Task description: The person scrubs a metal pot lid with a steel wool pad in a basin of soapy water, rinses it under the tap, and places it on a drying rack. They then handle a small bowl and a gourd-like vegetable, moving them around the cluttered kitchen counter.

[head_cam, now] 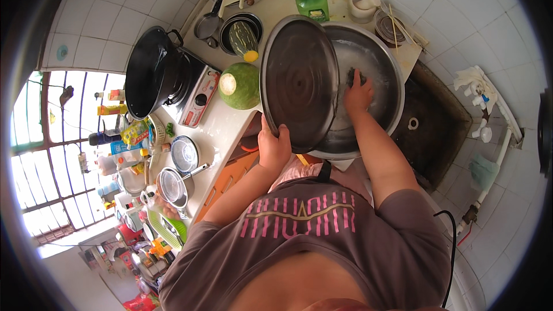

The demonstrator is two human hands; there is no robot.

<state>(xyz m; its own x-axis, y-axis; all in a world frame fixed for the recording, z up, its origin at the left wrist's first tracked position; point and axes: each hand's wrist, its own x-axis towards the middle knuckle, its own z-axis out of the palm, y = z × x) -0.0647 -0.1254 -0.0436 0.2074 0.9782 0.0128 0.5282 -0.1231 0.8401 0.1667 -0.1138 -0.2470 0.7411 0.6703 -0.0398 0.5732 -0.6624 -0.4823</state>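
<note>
My left hand [274, 142] grips the lower rim of a round dark metal lid or shallow pan [298, 82], which is tilted up over the left part of a large metal basin [373, 47]. Inside the basin, my right hand [359, 93] has its fingers on a dark scouring pad [356, 77], against the whitish, wet-looking bottom. How firmly these fingers close on the pad is hard to tell. A green pump bottle [313, 2] stands behind the basin. Left of the tilted metal piece rests a round green melon or gourd [239, 86].
At right is a dark sink [427, 125] with pipes above it. On the left, a black wok [149, 73] stands tilted by a portable gas stove [196, 95]. A squash [243, 39] lies on nested bowls. A mortar [361, 8], a strainer [170, 183] and bottles crowd the counter.
</note>
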